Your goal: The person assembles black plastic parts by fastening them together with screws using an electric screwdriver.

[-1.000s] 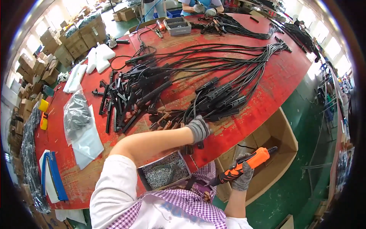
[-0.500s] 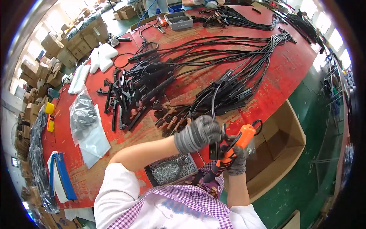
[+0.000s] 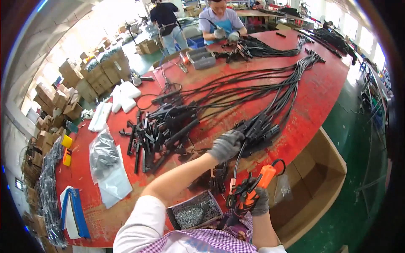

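My right hand (image 3: 260, 202), in a grey glove, grips an orange and black electric screwdriver (image 3: 265, 177), which stands tilted near my apron. My left hand (image 3: 228, 145), gloved too, reaches over the table with its fingers curled at a heap of black cable ends (image 3: 261, 128); its fingertips are partly hidden. A black cable (image 3: 239, 158) runs from beside this hand down to a copper-coloured end piece (image 3: 232, 185) near the screwdriver. Dark parts lie under my left forearm. Left of the screwdriver sits a box (image 3: 170, 218) of small silvery screws.
Black bracket-like parts (image 3: 147, 145) are piled on the red table (image 3: 320, 97). Plastic bags (image 3: 103, 154) and a blue-edged piece (image 3: 78, 213) lie left. An open cardboard box (image 3: 327, 162) stands right. A co-worker (image 3: 221, 21) handles cables at the far side.
The view has tilted up, bringing the co-worker into sight. My left hand has moved away from the screwdriver to the heap of cable ends. My right hand still holds the screwdriver.
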